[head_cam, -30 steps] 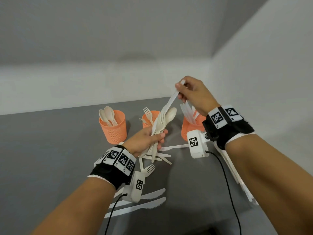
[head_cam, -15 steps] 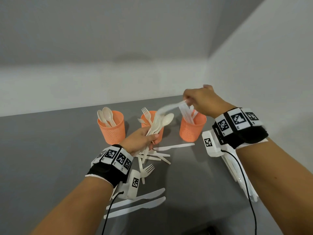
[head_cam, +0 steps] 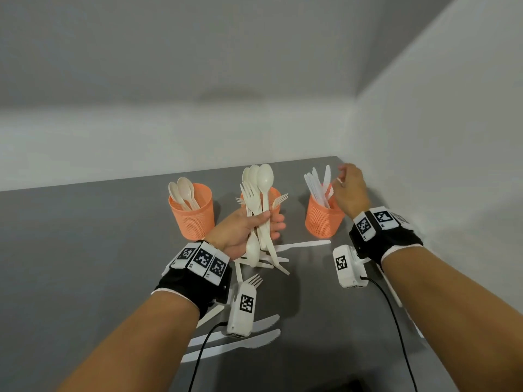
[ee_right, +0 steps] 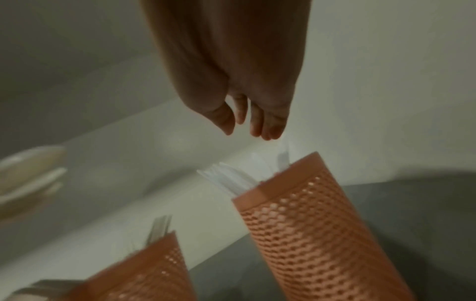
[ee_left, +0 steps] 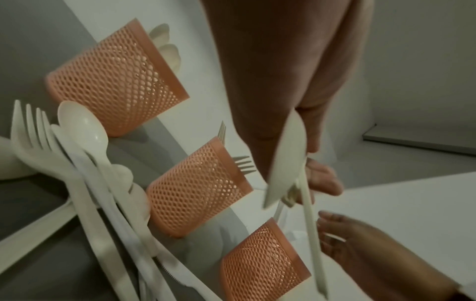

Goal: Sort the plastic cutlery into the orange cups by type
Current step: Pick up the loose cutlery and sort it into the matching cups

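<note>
Three orange mesh cups stand in a row on the grey table [head_cam: 85, 250]. The left cup [head_cam: 192, 219] holds spoons, the middle cup [head_cam: 274, 191] forks, the right cup [head_cam: 324, 222] white knives [head_cam: 317, 188]. My left hand [head_cam: 266, 222] grips an upright bundle of spoons and forks [head_cam: 259, 193] in front of the middle cup. My right hand [head_cam: 341, 179] hovers just above the right cup's rim. Its fingers [ee_right: 229, 124] hang loosely over the knives [ee_right: 231, 181] and hold nothing.
Loose cutlery lies on the table under and in front of my left hand: two white knives [head_cam: 235, 343], a fork [head_cam: 253, 281] and a knife [head_cam: 304, 244] near the right cup. White walls close in behind and to the right.
My right hand pulled a white knife from the bundle, carried it to the right cup and let go of it. My left hand tipped the bundle upright.
</note>
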Tool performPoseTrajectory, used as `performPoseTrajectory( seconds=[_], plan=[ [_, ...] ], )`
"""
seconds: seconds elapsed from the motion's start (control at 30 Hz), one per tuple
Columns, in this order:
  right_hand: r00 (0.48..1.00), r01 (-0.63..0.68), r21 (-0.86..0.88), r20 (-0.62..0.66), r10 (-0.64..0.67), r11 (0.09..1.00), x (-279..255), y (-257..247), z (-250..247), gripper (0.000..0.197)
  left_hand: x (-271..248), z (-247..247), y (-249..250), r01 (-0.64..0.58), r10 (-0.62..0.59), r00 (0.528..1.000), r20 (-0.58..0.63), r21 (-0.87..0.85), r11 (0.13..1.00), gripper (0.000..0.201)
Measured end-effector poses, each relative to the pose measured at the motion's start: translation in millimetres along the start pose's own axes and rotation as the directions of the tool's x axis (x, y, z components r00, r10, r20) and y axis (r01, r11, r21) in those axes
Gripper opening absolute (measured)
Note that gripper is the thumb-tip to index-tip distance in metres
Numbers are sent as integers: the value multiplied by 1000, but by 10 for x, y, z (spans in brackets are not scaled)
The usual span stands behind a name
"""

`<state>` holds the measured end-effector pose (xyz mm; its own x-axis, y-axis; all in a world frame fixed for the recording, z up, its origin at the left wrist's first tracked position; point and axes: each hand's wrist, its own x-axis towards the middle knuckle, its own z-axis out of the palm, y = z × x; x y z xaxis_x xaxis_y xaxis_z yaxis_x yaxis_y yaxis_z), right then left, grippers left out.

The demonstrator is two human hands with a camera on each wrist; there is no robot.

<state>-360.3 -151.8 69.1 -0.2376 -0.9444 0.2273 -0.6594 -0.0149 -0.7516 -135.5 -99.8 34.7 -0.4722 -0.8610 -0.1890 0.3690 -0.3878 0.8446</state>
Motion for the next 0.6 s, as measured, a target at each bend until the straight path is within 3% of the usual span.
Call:
performPoseTrajectory(
  seconds=[0.07, 0.13, 0.23, 0.33, 0.5, 0.6],
  plan=[
    [989, 130, 105, -79, -122, 986, -83, -138, 25, 26, -3, -3, -3, -19, 21, 998, -62, 28, 999, 9],
    [968, 248, 227, -16, -251, 942, -238, -310, 67, 15, 0, 6, -4, -33, 36, 991, -130, 25, 999, 14],
    [873, 287, 270, 322, -367, 919, -556, -553, 167, 5, -9, 68, 32, -77, 66, 988, -141, -77, 994, 21],
    [762, 317, 181, 535, -364, 931, -792, -655, 300, 26, -19, 105, 72, -95, 83, 990, -116, -102, 990, 23],
    [788, 268, 174, 527, -319, 948, -863, -662, 392, 35, -36, 88, 57, -110, 95, 989, -115, -130, 985, 34],
    [772, 261, 123, 569, -284, 957, -861, -690, 395, 23, -74, 71, 63, -107, 90, 988, -125, -140, 984, 35]
  ],
)
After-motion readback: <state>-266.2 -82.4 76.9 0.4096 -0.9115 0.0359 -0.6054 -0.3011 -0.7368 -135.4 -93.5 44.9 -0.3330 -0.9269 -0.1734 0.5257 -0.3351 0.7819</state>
